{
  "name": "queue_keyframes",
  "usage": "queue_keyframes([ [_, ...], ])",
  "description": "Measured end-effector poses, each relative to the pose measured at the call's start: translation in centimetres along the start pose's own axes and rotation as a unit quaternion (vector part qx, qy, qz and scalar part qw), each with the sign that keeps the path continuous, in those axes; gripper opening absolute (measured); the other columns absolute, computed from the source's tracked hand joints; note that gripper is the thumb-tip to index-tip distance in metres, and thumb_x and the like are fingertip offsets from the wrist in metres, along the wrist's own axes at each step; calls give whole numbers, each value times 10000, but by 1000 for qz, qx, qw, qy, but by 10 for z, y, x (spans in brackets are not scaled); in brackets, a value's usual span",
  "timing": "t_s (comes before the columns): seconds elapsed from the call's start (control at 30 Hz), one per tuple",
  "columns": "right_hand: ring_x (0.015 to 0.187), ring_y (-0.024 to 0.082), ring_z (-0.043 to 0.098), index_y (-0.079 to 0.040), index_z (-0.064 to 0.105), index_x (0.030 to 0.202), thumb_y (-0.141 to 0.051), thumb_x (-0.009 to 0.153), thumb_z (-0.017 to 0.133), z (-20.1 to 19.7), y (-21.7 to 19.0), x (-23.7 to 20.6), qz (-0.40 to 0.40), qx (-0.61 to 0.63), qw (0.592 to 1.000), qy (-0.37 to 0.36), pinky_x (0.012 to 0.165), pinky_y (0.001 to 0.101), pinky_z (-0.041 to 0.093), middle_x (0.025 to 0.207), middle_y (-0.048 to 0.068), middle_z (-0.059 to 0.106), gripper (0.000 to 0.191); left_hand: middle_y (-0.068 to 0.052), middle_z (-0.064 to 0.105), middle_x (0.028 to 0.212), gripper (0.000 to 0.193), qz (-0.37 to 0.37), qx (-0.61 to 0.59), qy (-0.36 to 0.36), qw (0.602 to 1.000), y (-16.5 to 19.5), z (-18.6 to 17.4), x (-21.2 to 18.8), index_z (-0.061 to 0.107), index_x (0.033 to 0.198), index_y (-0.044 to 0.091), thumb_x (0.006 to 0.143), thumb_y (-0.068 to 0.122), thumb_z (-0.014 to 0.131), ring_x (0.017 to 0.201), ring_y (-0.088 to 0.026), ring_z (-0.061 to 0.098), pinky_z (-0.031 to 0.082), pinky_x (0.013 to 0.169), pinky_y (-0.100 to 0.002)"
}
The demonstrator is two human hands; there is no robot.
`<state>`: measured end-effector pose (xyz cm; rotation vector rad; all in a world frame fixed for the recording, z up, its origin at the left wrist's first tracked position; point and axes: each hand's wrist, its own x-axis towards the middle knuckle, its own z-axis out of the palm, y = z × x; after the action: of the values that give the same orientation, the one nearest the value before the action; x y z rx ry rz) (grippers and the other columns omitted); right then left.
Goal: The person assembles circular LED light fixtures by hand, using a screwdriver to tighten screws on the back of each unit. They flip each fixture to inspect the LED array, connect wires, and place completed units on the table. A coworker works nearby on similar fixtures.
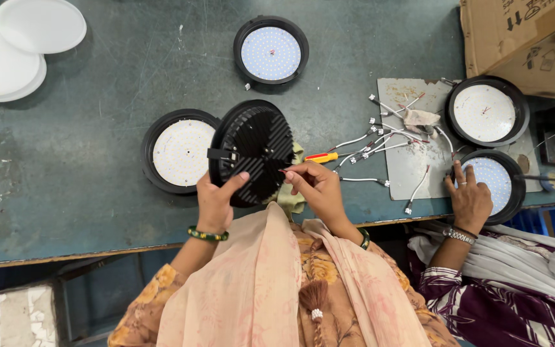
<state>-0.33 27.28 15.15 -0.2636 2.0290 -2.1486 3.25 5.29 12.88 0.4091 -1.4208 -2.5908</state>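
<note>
From the head view, your left hand (216,200) grips the black finned lamp housing (252,151) by its lower left rim, thumb stretched up across the ribbed back and the other fingers hidden behind it. You hold the housing tilted on edge above the tabletop (85,128), its back turned to you. It is round and matt black, with parallel cooling ribs running slantwise over the whole back and a small black clip jutting from its left edge.

Your right hand (316,186) sits just right of the housing's lower edge, fingertips pressed together on something thin and small that touches the ribs; what it is I cannot tell.

Just left of the housing, partly behind it, a finished lamp (180,153) lies face up, a white LED disc in a black ring. Another such lamp (271,50) lies beyond the housing, well apart. Right of the housing lie a yellow and red screwdriver (321,157) and a tangle of white wires with connectors (380,138), reaching onto a grey metal plate (412,167). Far left of the housing, white round covers (27,38) are stacked.

Farther right, a co-worker's hand (470,199) rests spread on another lamp (499,183), with a fourth lamp (486,111) and a cardboard box (528,35) beyond it.
</note>
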Motion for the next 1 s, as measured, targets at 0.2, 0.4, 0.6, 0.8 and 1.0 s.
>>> queue_keyframes([
  [0.2,684,105,666,-20,732,954,-71,890,787,10,-34,-5,-209,-275,935,78,628,242,517,817,48,698,99,-71,745,1009,240,-43,-52,-14,998,16,19,-29,698,1079,-40,844,-54,748,884,-139,688,553,836,-294],
  [0.4,649,145,669,-31,730,894,-55,846,808,15,-48,-7,-227,-336,910,91,573,251,512,772,51,677,95,-59,740,1034,264,-36,-40,-32,998,16,22,-37,699,1104,-13,848,-60,747,907,-125,685,557,850,-286],
  [0.6,641,134,683,-32,732,904,-59,860,800,16,-44,-8,-211,-331,915,98,564,244,518,773,49,682,85,-53,738,1026,246,-17,-12,-46,999,4,20,-36,706,1096,-15,862,-72,757,901,-115,676,555,845,-281],
  [0.8,649,127,693,-42,736,903,-76,864,799,16,-41,-9,-198,-332,917,103,559,243,510,784,44,692,81,-44,737,1018,239,-25,3,-49,998,3,19,-38,708,1084,-12,858,-73,757,896,-105,668,552,839,-275],
  [1.0,643,157,676,-55,720,887,-89,851,809,16,-45,-10,-242,-370,890,106,572,259,516,773,52,685,102,-30,730,995,210,-7,69,-62,996,11,23,-41,711,1077,-12,877,-23,773,877,-85,641,533,813,-250],
])
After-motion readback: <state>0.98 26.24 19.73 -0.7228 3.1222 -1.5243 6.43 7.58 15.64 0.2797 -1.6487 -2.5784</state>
